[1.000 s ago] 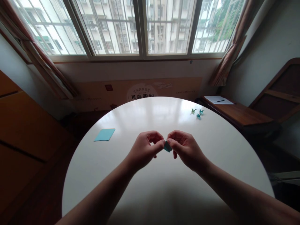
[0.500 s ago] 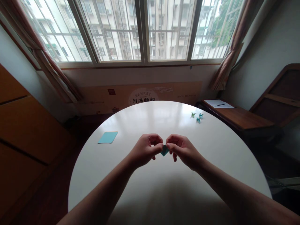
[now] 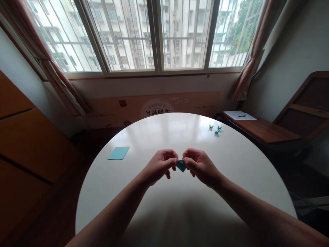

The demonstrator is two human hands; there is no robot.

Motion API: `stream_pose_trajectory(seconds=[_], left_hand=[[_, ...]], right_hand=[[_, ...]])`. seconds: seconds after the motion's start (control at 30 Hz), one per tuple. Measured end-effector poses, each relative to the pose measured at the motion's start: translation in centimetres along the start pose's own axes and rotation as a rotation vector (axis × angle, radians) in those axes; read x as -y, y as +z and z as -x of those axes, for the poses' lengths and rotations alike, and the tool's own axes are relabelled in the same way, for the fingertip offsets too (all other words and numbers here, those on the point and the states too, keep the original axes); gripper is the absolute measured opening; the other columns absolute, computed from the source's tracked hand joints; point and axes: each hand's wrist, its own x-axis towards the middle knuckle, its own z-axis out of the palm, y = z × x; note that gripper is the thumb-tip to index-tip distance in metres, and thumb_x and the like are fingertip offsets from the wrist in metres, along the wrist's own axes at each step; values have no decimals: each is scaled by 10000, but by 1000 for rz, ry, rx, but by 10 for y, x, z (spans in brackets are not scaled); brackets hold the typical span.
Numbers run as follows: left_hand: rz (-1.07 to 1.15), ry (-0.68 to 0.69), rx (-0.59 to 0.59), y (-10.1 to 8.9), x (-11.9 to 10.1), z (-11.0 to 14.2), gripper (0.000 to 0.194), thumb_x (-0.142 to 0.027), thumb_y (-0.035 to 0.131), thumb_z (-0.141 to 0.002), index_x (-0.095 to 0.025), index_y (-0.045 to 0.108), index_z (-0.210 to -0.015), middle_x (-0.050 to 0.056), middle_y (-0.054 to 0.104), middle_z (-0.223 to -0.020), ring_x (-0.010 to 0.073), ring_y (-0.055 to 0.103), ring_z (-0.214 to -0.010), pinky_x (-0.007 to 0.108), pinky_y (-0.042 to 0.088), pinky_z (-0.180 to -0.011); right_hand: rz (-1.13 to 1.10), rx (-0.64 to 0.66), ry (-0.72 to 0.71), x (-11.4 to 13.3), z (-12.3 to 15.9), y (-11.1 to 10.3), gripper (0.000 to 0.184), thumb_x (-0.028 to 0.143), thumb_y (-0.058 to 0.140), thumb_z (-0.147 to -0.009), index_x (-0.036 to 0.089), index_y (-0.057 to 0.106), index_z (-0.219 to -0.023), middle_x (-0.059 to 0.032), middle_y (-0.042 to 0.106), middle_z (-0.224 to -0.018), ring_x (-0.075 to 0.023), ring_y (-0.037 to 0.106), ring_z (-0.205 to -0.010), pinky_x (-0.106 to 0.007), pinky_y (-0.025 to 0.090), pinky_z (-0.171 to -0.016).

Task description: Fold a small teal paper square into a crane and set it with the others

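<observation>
Head view: left fingers (image 3: 170,162), right fingers (image 3: 190,162) pinch teal paper (image 3: 181,166) over white table (image 3: 154,135); window (image 3: 185,37) beyond.

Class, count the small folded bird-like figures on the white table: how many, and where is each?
3, grouped near the far right edge of the table: a green figure on the left, a blue figure on the right, another blue one slightly nearer. None looks hidden.

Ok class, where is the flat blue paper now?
In the head view, the flat paper lies left on the table, between its edge and the left hand.
</observation>
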Motion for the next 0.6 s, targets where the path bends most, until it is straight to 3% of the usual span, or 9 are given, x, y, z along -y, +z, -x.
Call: stream_pose_trajectory(seconds=[0.33,0.6], left_hand=[[-139,33,-58,3,0,0,101,-242,599,-662,-145,572,-671,-31,525,-591,87,476,-488,184,448,-378],[-185,64,-31,3,3,0,165,-301,617,-733,-139,614,-763,-6,565,-629,128,533,-549,199,456,-373]], right_hand=[[51,116,-17,0,-2,-3,83,248,568,-785,167,576,-769,22,539,-661,-98,472,-548,-176,383,-413],[99,66,-27,0,-2,-3,58,204,551,-754,169,552,-708,49,511,-572,-64,393,-451,-185,316,-425]])
